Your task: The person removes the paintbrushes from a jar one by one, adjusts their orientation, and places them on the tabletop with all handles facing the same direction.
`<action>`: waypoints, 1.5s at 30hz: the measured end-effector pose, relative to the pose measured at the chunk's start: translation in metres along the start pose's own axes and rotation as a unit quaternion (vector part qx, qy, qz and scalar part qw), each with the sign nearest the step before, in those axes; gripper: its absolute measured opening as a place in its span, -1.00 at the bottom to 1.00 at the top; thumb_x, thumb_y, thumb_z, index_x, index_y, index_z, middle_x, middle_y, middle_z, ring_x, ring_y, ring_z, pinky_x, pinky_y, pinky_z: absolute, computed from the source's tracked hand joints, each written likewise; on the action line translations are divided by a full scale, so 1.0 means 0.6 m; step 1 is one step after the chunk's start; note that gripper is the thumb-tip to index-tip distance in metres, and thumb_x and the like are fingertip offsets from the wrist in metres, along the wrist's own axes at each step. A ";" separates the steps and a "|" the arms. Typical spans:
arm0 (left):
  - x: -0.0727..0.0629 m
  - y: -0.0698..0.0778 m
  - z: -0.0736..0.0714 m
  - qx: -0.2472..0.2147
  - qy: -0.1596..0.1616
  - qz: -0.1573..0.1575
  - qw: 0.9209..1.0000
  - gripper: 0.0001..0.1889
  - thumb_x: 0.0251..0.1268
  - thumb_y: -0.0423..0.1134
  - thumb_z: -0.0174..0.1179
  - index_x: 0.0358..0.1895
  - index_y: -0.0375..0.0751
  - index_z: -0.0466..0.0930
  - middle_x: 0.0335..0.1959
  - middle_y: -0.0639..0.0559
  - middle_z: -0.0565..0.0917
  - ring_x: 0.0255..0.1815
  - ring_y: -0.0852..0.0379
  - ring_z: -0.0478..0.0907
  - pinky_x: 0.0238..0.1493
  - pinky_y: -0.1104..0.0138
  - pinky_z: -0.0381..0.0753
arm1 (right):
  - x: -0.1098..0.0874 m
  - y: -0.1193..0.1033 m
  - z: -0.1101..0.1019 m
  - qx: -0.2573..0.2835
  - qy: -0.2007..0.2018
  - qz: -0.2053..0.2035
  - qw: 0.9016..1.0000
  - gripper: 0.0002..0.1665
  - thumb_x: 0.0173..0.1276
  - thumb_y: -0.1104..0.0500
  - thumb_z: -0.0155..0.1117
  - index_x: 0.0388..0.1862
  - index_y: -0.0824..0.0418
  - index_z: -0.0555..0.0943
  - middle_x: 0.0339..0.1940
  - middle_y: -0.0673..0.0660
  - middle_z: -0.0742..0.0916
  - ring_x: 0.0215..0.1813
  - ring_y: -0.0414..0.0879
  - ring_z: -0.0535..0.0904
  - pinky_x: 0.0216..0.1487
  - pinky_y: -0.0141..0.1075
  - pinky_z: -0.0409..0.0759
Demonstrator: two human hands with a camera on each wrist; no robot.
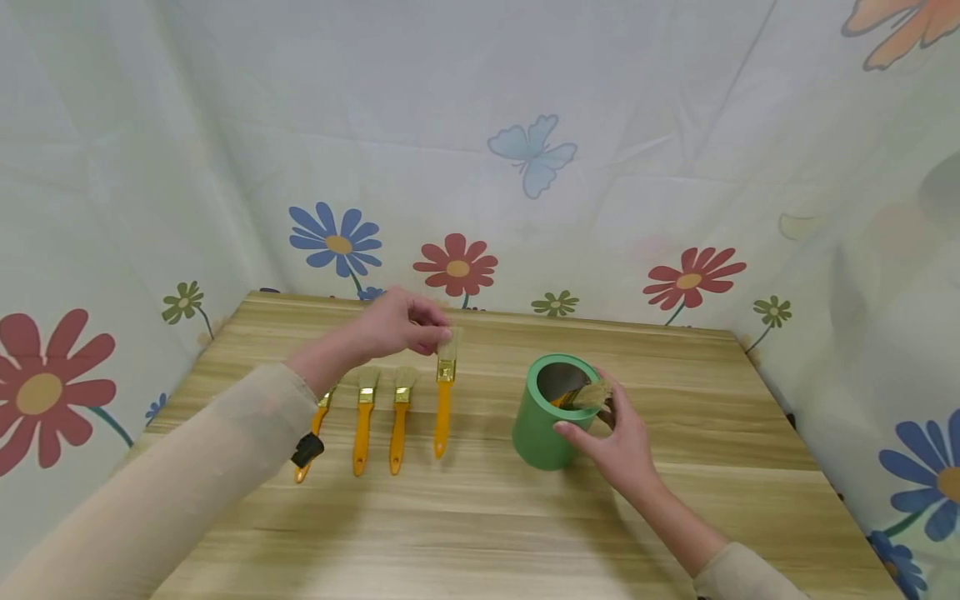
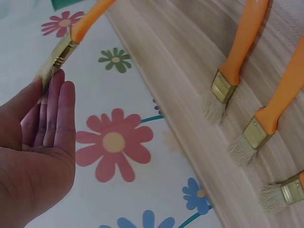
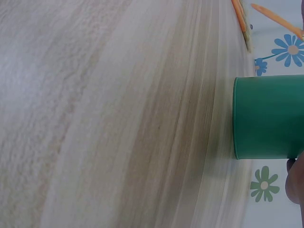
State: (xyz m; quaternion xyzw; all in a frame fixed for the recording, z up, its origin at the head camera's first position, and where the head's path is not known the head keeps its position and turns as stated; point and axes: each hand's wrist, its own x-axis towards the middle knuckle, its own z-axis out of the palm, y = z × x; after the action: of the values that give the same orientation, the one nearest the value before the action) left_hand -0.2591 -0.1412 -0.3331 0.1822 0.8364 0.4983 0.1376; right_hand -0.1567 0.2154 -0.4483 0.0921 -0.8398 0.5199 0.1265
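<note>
Your left hand (image 1: 401,325) pinches the bristle end of an orange-handled paintbrush (image 1: 445,392), fingers curled round the tip; the brush hangs nearly upright, its handle end at or just above the wooden table (image 1: 480,517). In the left wrist view the fingertips (image 2: 57,90) sit on the pale bristles just past the brass ferrule. Three more brushes (image 1: 365,417) lie in a row to its left, handles toward you, parallel and just apart (the leftmost is partly hidden by your sleeve).

Your right hand (image 1: 611,437) is at the rim of the green cup (image 1: 543,421), thumb on its near wall, fingers curled about the bristle head of a brush in the cup (image 1: 585,396). The cup stands upright on the table, just right of the held brush.
</note>
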 end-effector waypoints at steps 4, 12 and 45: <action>0.005 -0.015 0.007 0.017 -0.012 -0.012 1.000 -0.83 0.47 -0.31 0.40 -0.01 -0.33 0.80 -0.22 -0.11 0.80 -0.21 -0.04 0.75 0.00 0.15 0.82 | 0.000 0.000 0.000 -0.001 -0.001 0.002 1.000 0.10 0.23 0.13 0.71 0.66 0.08 0.31 0.49 0.11 0.58 0.42 -0.03 0.52 0.32 -0.59 0.45; 0.019 -0.047 0.018 0.056 0.002 -0.009 0.998 -0.89 0.46 -0.32 0.41 -0.08 -0.28 0.81 -0.27 -0.07 0.78 -0.25 0.00 0.71 -0.04 0.17 0.82 | 0.000 0.000 0.000 0.003 0.001 -0.004 1.000 0.10 0.22 0.14 0.72 0.66 0.08 0.32 0.48 0.10 0.59 0.42 -0.03 0.53 0.31 -0.58 0.46; 0.054 -0.163 0.082 0.186 0.111 -0.016 0.976 -0.88 0.50 -0.26 0.38 -0.08 -0.21 0.84 -0.28 0.01 0.77 -0.33 0.09 0.64 -0.20 0.27 0.74 | 0.001 0.003 0.006 0.009 0.005 -0.002 1.000 0.10 0.21 0.17 0.72 0.65 0.06 0.33 0.49 0.06 0.58 0.42 -0.07 0.51 0.34 -0.55 0.47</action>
State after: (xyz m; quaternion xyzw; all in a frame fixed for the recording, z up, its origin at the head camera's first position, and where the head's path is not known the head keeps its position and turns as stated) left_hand -0.2844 -0.1308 -0.4438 0.1346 0.9273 0.3489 0.0159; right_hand -0.1580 0.2130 -0.4512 0.0919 -0.8342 0.5278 0.1312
